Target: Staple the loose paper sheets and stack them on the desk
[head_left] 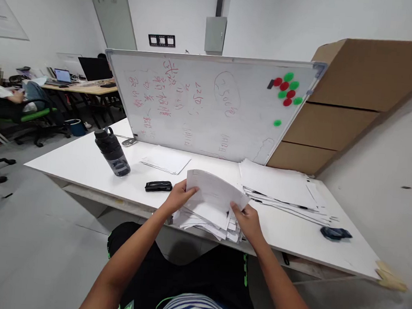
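Note:
Between my two hands a white sheet of paper (212,188) is lifted and slightly bowed. My left hand (179,196) pinches its left edge with the thumb on top, and my right hand (248,221) grips its lower right corner. Under the sheet lies an uneven stack of papers (203,226) at the table's front edge, partly hidden by the raised sheet. A black stapler (158,186) rests on the table just left of my left hand. Whether the held paper is one sheet or several, I cannot tell.
On the white table (71,162) stand a dark water bottle (112,152) and a small paper pile (167,160). To the right are a larger paper pile (279,185) and a dark crumpled item (335,233). A whiteboard (203,106) and cardboard boxes (359,86) rise behind; a person sits far left.

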A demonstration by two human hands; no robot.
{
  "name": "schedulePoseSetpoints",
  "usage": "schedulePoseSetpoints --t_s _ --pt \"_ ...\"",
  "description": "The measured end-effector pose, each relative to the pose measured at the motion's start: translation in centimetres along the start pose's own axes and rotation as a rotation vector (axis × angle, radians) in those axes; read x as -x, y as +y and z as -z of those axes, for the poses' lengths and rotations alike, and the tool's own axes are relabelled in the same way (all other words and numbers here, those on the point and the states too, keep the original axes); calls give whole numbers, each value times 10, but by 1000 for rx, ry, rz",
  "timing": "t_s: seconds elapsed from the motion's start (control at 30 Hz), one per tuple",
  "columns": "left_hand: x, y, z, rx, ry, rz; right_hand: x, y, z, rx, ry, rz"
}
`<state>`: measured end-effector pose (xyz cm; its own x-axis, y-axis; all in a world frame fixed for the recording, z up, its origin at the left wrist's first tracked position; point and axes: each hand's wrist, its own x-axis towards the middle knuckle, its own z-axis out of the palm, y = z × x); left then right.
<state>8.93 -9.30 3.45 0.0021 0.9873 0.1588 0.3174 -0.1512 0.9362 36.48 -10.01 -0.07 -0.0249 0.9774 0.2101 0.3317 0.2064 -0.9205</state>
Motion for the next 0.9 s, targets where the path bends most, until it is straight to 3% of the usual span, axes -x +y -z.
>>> schedulePoseSetpoints --t_s 0.13,0.27,0.33,0.43,0.5,0.57,0.73,0.9 --pt "8 -1 3 -75 -31 -58 5 -3 6 56 -1 -50" --pt "0 -9 31 -429 186 -224 7 -3 21 -23 36 -157" --pt "-8 -24 53 -615 307 -227 7 1 27 -115 59 -218" --pt "-15 -58 85 -862 380 -88 12 13 32 -221 61 -341" --pt "-14 -83 98 -900 363 -8 17 18 32 -291 56 -411" --pt "-10 -103 105 -864 338 -30 20 17 30 -364 56 -450" --pt "-5 -124 106 -809 365 -125 4 -14 12 -406 12 -421" --pt "-6 -127 105 -806 426 -115 -34 -53 -31 -347 -237 -310"
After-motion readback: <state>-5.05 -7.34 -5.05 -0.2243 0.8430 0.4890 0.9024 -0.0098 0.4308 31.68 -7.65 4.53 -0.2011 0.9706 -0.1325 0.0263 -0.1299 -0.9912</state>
